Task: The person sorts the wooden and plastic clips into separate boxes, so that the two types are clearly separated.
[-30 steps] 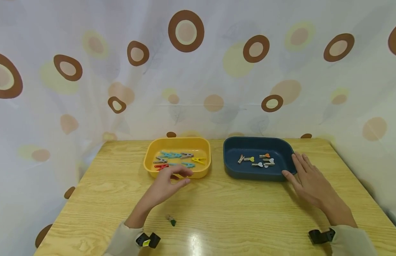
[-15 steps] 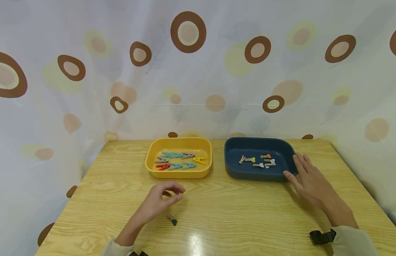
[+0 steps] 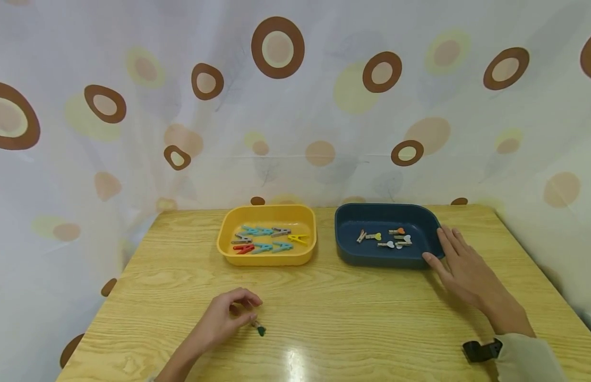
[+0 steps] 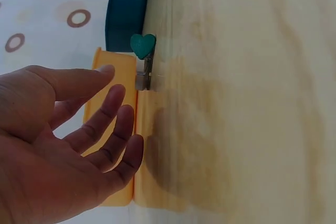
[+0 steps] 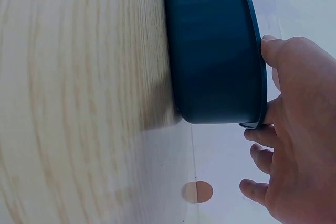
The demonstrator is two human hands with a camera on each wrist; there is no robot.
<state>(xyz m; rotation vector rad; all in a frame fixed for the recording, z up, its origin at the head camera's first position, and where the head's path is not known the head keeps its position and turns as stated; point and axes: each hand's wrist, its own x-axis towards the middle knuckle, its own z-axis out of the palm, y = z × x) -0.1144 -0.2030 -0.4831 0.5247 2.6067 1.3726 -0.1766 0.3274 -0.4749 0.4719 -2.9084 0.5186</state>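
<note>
A small wooden clothespin with a green heart (image 3: 261,330) lies on the table at the front left. My left hand (image 3: 224,318) hovers beside it, fingers loosely bent and nothing between them; in the left wrist view the heart clothespin (image 4: 143,46) stands just beyond the thumb and fingertips. My right hand (image 3: 469,273) rests on the right end of the dark blue tray (image 3: 381,260), fingers extended along its rim. The right wrist view has thumb and fingers at the rim of this tray (image 5: 220,51). Inside it lie several wooden clothespins with yellow, orange and white hearts.
Left of the blue tray stands a yellow tray (image 3: 266,260) holding several plastic clothespins in turquoise, red, yellow and grey. Both trays are near the back edge of the wooden table (image 3: 352,318), before a patterned curtain (image 3: 295,106).
From the front of the yellow tray, my left hand has drawn back toward me, down beside the green-heart clothespin. The right hand has stayed on the blue tray's rim.
</note>
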